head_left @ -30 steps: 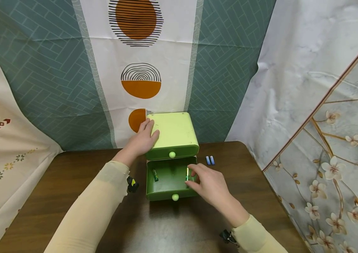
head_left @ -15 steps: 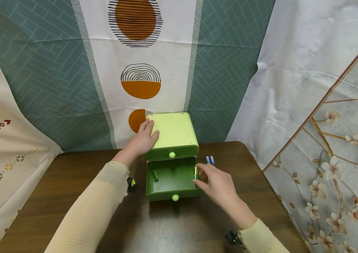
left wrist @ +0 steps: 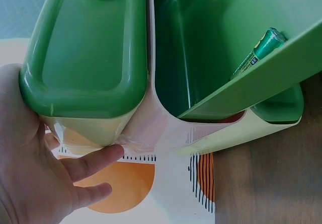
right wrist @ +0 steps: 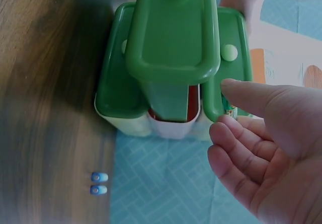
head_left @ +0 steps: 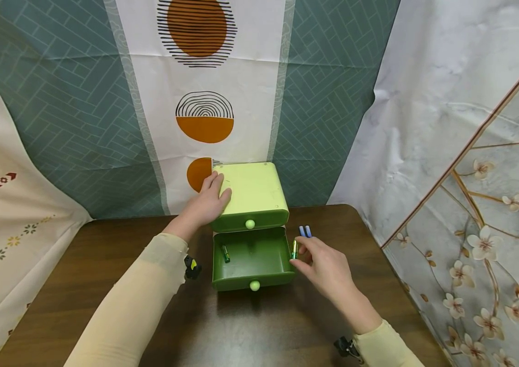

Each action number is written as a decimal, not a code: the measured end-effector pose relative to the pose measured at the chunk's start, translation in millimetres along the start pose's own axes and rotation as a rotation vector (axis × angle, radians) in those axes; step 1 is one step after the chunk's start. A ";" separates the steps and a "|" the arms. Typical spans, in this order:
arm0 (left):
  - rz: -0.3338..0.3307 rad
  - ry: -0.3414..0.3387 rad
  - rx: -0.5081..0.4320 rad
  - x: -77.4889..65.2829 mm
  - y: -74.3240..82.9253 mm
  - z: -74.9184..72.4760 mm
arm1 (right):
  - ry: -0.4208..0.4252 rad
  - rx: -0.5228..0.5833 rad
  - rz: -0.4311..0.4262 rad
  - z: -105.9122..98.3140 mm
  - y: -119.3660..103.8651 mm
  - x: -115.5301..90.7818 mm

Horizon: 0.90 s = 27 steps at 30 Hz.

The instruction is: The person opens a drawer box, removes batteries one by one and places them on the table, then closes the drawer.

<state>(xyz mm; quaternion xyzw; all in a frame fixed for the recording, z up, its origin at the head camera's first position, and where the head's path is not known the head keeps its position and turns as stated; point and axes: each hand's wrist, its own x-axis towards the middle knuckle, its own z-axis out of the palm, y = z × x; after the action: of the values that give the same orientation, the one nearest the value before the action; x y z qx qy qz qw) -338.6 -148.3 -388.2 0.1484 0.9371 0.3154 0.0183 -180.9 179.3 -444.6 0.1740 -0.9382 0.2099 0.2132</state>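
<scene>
One battery (head_left: 295,250) shifted right, seemingly past drawer (head_left: 236,284).

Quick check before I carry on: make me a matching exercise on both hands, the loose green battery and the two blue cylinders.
1 left hand
2 right hand
3 loose green battery
4 blue cylinders

A on the table, right of the cabinet
B pinching a second green battery
C resting on the cabinet
D inside the open drawer

Pairs: 1-C, 2-B, 3-D, 4-A
</scene>
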 end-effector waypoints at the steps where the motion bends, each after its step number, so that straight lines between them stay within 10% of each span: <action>1: 0.000 0.001 -0.001 0.0 0.1 0.1 | 0.001 -0.001 0.004 0.0 1.8 -0.5; 27: 0.002 0.010 -0.016 -2.1 1.9 0.5 | -0.068 -0.051 0.078 10.9 31.7 -13.8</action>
<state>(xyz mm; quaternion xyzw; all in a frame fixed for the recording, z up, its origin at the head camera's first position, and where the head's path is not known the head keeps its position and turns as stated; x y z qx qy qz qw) -336.1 -147.3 -387.7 0.1475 0.9346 0.3234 0.0147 -186.0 204.4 -470.3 0.1390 -0.9560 0.1880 0.1773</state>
